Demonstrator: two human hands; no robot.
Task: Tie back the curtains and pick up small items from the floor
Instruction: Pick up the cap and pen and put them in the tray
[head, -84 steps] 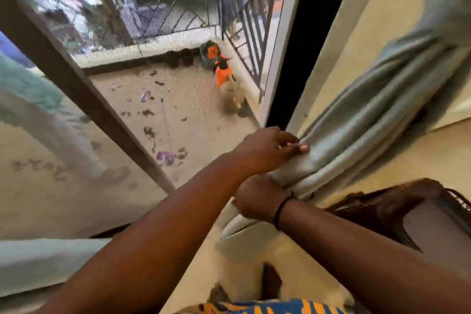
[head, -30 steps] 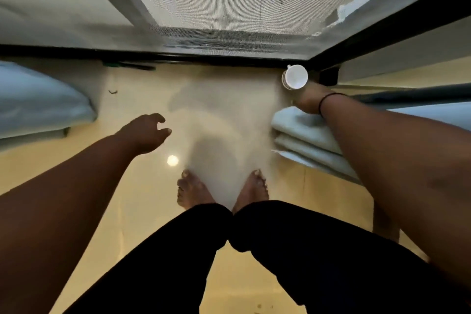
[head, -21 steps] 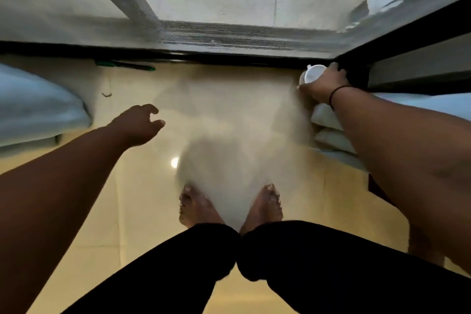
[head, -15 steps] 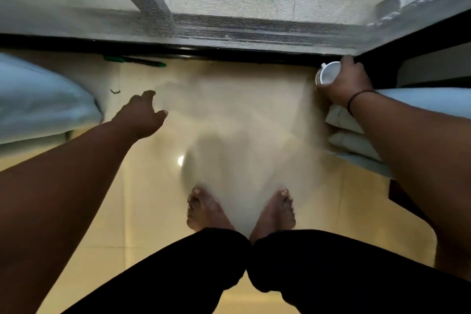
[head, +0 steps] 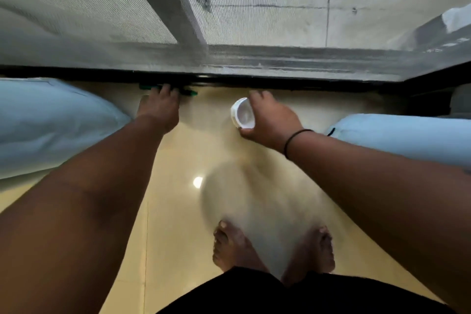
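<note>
The right hand [head: 270, 116] grips a white cup [head: 242, 112] at about one o'clock of the feet, while the left hand [head: 159, 107] reaches a thin green item [head: 190, 92] lying on the floor [head: 178, 211] against the door track [head: 254, 84] at eleven o'clock. Whether its fingers have closed cannot be told. The person should probably slide the item away from the track, then pinch it.

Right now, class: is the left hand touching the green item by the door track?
Touching. The head view shows the left hand's fingertips lying on the green item, with no gap.
</note>
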